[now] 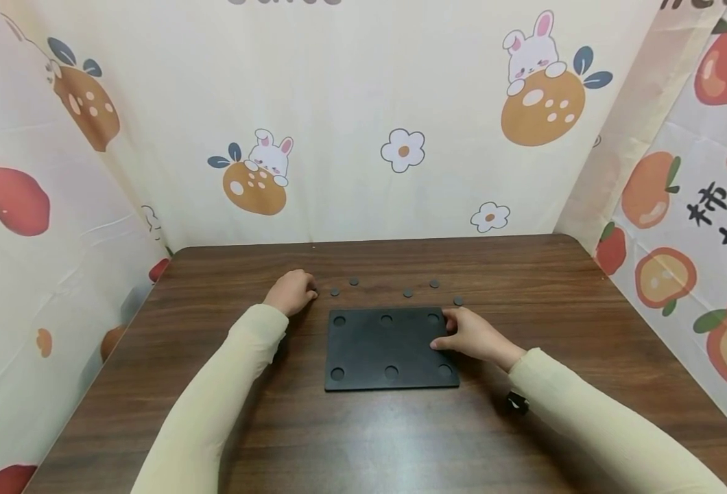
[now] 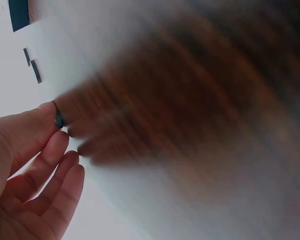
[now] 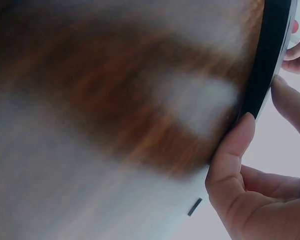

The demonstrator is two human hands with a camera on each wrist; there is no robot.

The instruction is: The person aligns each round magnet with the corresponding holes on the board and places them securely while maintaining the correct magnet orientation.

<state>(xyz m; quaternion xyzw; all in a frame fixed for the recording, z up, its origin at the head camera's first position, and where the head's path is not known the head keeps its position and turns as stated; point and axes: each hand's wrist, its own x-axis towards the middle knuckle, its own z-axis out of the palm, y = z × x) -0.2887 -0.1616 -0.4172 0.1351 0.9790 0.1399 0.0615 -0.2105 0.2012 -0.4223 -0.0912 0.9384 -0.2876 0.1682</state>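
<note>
In the head view, the left hand (image 1: 291,291) is rested low over the wooden table (image 1: 376,439), its fingertips drawn together; what is held there is too small to be made out. Just to the right of that grip a small dark disc (image 1: 335,292) is seen, and a second disc (image 1: 354,281) is placed slightly beyond it. The black board (image 1: 394,346) is laid flat to the right of the left grip and nearer the body, with six round recesses set in two rows. Its right edge is gripped by the right hand (image 1: 467,334), the thumb being pressed on the top face. Just beyond the right grip a third disc (image 1: 458,301) is seen, with two more farther to its left. Both forearms are covered by pale sleeves (image 1: 203,398).

In the left wrist view, a dark disc (image 2: 59,120) is pinched between thumb and forefinger, the other fingers being loosely bent below. Two dark strips and a dark corner are shown above the grip.

In the right wrist view, the board's edge is held between thumb and finger; below the grip a short dark strip (image 3: 194,207) is shown
</note>
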